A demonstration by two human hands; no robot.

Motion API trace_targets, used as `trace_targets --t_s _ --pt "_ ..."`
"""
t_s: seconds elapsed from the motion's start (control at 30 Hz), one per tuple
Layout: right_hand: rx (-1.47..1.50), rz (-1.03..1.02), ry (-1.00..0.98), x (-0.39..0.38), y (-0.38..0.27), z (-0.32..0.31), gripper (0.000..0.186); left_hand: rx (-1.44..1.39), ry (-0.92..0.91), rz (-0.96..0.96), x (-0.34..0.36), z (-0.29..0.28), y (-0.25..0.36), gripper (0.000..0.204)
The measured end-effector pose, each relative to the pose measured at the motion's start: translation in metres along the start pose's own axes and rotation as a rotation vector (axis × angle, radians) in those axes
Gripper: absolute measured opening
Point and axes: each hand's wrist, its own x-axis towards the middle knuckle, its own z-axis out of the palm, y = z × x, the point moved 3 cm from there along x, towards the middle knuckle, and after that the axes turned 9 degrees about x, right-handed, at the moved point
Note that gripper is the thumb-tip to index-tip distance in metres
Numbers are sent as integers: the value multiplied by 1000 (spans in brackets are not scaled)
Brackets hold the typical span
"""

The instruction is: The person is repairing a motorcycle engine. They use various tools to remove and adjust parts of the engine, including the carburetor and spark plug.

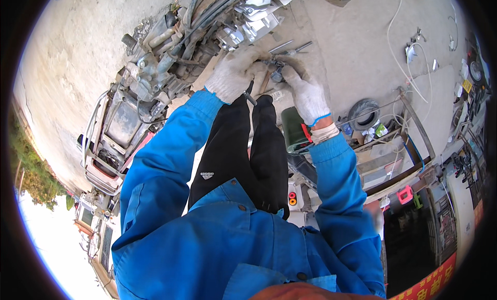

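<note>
Both hands wear white knitted gloves and work close together above my knees. My left hand (235, 74) is closed, its fingers curled toward the right hand; what lies inside its grip is hidden. A dark rod with a grey end (250, 98) shows just below its palm. My right hand (309, 95) pinches a small dark metal part (277, 74) between thumb and fingers, and the left fingertips come up to that part. Beyond the hands, two thin metal rods (292, 50) lie on the ground.
A dismantled vehicle frame with a greasy engine (155, 74) stretches along the left. Silvery metal castings (256, 20) are at the top. A dark green container (295, 130) stands by my right forearm. Farther right are a tyre (364, 113), a metal frame (414, 121) and a pale hose (396, 46).
</note>
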Motion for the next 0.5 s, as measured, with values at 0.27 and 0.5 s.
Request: trace_targets --t_s 0.27,0.5 --pt "-1053 -668 -24 -5 -26 6 36 106 -2 168 4 -2 -1 24" --pt "-841 -397 -115 -1 -12 -2 28 198 24 249 -1 0 -7 24"
